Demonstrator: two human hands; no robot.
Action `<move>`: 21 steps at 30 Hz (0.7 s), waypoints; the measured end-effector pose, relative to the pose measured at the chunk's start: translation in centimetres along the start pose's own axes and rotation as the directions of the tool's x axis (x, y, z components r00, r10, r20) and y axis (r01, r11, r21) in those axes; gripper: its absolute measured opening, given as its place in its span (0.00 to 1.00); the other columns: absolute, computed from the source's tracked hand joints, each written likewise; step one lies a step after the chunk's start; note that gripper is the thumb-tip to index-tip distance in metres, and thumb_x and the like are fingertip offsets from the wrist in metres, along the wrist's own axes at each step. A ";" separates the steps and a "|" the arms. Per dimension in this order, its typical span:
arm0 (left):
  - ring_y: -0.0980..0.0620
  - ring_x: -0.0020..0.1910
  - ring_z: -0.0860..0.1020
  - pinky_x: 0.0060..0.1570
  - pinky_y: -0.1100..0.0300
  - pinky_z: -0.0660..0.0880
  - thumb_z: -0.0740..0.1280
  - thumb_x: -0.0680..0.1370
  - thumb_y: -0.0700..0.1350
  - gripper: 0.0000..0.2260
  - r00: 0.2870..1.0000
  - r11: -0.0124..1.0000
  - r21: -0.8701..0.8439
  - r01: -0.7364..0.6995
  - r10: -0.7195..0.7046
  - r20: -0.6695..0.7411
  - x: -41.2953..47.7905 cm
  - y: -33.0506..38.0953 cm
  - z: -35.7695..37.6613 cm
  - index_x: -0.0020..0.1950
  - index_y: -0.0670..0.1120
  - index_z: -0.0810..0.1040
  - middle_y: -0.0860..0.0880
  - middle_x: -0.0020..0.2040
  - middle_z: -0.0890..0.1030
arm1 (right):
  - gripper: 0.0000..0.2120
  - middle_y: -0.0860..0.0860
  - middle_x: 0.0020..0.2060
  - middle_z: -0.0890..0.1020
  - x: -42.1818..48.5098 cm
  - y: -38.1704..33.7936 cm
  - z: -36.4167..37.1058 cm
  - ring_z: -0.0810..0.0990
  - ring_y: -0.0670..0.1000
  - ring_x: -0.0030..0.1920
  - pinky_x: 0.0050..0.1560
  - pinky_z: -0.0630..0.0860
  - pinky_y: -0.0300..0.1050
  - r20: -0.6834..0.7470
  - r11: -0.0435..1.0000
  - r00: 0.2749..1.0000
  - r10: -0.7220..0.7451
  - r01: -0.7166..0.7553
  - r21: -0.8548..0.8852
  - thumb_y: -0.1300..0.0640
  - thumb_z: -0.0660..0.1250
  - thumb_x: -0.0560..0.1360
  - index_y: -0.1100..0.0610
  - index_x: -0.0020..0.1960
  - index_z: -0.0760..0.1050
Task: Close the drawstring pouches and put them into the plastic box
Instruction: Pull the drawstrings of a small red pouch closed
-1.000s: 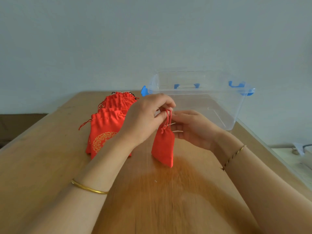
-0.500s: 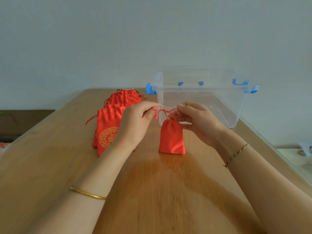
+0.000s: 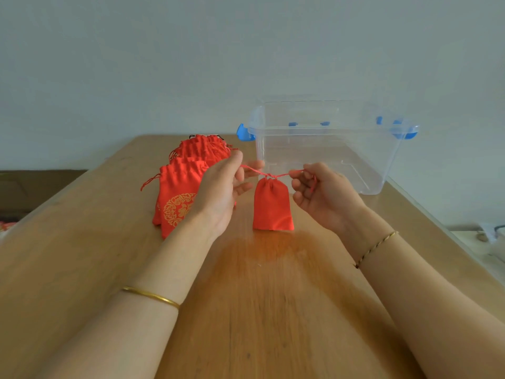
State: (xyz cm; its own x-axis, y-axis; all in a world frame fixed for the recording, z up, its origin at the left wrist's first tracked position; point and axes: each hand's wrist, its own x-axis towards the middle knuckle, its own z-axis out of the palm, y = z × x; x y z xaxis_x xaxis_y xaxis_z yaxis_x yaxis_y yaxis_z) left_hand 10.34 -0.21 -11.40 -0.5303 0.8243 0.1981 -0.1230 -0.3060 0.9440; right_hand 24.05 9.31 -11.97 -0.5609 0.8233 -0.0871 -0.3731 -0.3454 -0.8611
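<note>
A small red drawstring pouch [image 3: 272, 206] hangs upright between my hands, its bottom touching the wooden table [image 3: 82, 255]. Its mouth is gathered tight. My left hand [image 3: 221, 190] pinches the left cord end and my right hand [image 3: 322, 192] pinches the right cord end, with the cords stretched sideways. Behind my left hand lies a row of several red pouches [image 3: 185, 184] with gold emblems. The clear plastic box [image 3: 328, 143] with blue latches stands open behind my right hand and looks empty.
The table's right edge runs close past the box. A pale wall stands behind the table. Off the right edge, lower down, sits a light surface with small objects [image 3: 489, 233].
My hands have moved apart, pulling the cords out sideways and drawing the pouch mouth shut. The pouch turned from a tilted hang to upright on the table.
</note>
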 end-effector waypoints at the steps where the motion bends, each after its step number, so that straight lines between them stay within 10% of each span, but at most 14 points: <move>1: 0.51 0.43 0.80 0.47 0.57 0.71 0.56 0.81 0.45 0.21 1.000 0.995 -0.100 0.010 -0.008 0.023 0.0 0.1 0.0 0.27 0.46 0.62 0.46 0.43 0.84 | 0.13 0.49 0.27 0.80 0.1 0.1 -0.2 0.76 0.44 0.26 0.27 0.72 0.35 -0.040 1.000 0.999 0.020 -0.020 0.008 0.62 0.58 0.77 0.57 0.33 0.67; 4: 0.51 0.41 0.81 0.47 0.59 0.73 0.55 0.82 0.46 0.20 0.997 0.975 -0.218 0.042 -0.028 0.066 -0.3 0.3 0.1 0.29 0.46 0.62 0.49 0.34 0.81 | 0.13 0.49 0.24 0.78 0.3 0.4 -0.8 0.75 0.43 0.24 0.24 0.71 0.34 -0.143 0.997 0.988 0.059 -0.066 -0.039 0.63 0.58 0.76 0.58 0.32 0.67; 21: 0.58 0.29 0.74 0.33 0.66 0.71 0.68 0.75 0.40 0.02 0.959 0.923 0.384 0.030 -0.135 0.249 -1.4 0.1 1.1 0.42 0.42 0.80 0.52 0.30 0.78 | 0.11 0.47 0.35 0.80 -2.0 -0.4 1.7 0.68 0.45 0.27 0.32 0.64 0.40 0.139 0.889 0.962 -0.233 0.269 -0.371 0.53 0.62 0.77 0.56 0.39 0.76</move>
State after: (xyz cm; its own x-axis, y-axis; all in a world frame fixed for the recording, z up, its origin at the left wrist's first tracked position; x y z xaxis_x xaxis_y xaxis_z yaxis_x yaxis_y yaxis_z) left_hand 11.98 -0.85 -11.32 -0.2832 0.9505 0.1278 0.1928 -0.0741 0.9784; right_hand 24.08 7.04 -10.58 -0.5558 0.8102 0.1864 -0.2079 0.0817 -0.9747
